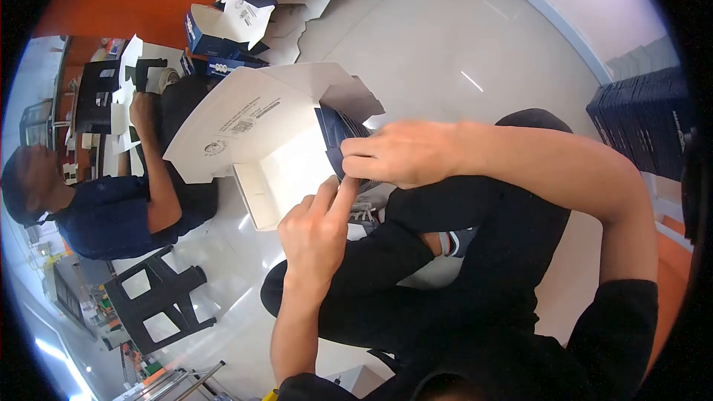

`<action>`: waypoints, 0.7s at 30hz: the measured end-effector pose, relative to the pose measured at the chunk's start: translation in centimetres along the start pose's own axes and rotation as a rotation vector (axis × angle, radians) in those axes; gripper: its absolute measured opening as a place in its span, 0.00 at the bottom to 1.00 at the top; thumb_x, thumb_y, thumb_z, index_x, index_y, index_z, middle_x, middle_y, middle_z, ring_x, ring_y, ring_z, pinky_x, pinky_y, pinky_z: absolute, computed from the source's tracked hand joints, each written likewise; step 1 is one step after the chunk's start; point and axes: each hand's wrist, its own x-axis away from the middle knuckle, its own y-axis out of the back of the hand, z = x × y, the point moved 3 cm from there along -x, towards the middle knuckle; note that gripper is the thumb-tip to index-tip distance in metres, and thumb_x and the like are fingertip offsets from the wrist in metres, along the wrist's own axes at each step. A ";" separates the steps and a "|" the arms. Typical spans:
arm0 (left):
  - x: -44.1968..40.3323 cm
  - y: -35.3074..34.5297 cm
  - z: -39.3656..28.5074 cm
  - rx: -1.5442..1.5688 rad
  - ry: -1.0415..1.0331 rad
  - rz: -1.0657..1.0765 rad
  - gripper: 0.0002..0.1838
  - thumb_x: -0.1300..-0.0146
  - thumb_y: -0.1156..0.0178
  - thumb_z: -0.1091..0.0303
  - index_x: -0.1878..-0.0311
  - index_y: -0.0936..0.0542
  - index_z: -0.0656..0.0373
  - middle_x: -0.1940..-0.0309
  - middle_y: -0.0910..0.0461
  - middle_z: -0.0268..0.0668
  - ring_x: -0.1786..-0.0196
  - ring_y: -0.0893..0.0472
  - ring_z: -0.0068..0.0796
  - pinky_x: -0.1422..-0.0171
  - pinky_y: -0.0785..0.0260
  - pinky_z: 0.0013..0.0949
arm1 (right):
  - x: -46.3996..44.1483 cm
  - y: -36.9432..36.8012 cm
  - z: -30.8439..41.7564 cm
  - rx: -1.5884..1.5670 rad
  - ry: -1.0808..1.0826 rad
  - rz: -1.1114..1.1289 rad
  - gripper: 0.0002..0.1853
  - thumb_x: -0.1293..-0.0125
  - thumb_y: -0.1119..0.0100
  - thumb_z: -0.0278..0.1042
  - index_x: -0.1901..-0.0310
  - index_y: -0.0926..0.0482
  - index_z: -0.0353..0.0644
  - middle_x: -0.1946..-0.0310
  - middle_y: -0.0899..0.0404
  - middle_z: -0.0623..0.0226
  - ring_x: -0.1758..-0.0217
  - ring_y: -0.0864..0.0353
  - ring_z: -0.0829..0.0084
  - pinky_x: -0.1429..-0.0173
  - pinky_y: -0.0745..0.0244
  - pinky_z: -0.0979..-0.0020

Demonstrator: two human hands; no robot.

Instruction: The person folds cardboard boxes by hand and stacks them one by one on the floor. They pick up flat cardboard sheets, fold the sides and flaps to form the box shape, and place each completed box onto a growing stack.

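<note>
A cardboard box (286,171), white inside and dark blue outside, stands open in front of me with its printed lid flap raised. My right hand (405,152) has its fingers curled over the blue side panel at the box's right. From below, my left hand (316,226) reaches to the same edge, its fingers bent against the box wall and its index fingertip near the right hand's fingers. The fingertips of both hands are partly hidden where they meet at the panel.
At the left a seated person (104,212) handles white cardboard. Folded boxes (223,30) lie at the top left. A black stool (160,301) is at the lower left. Stacked dark blue cartons (642,122) stand at the right. My crossed legs are below the box.
</note>
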 end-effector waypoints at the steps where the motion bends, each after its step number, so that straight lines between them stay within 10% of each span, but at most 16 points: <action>1: 0.0 0.1 -0.1 -0.006 0.005 0.008 0.23 0.48 0.38 0.73 0.46 0.16 0.50 0.59 0.16 0.30 0.74 0.20 0.27 0.70 0.27 0.32 | 0.0 0.0 0.1 -0.013 -0.003 -0.005 0.09 0.38 0.44 0.23 0.56 0.29 0.38 0.59 0.29 0.59 0.66 0.20 0.53 0.65 0.22 0.56; 12: 0.6 -0.6 0.7 0.016 0.038 -0.079 0.18 0.50 0.36 0.74 0.53 0.15 0.50 0.62 0.16 0.28 0.70 0.18 0.28 0.66 0.26 0.32 | 0.0 -1.4 0.2 0.012 0.115 -0.040 0.09 0.37 0.44 0.26 0.55 0.29 0.39 0.60 0.30 0.59 0.63 0.19 0.55 0.64 0.21 0.57; 21: 0.3 -0.7 0.9 0.166 -0.104 0.239 0.10 0.47 0.37 0.73 0.61 0.17 0.53 0.68 0.16 0.31 0.69 0.18 0.31 0.65 0.26 0.37 | 0.8 -1.8 0.6 0.040 0.126 -0.021 0.07 0.38 0.42 0.28 0.61 0.28 0.39 0.61 0.29 0.59 0.60 0.17 0.59 0.63 0.19 0.58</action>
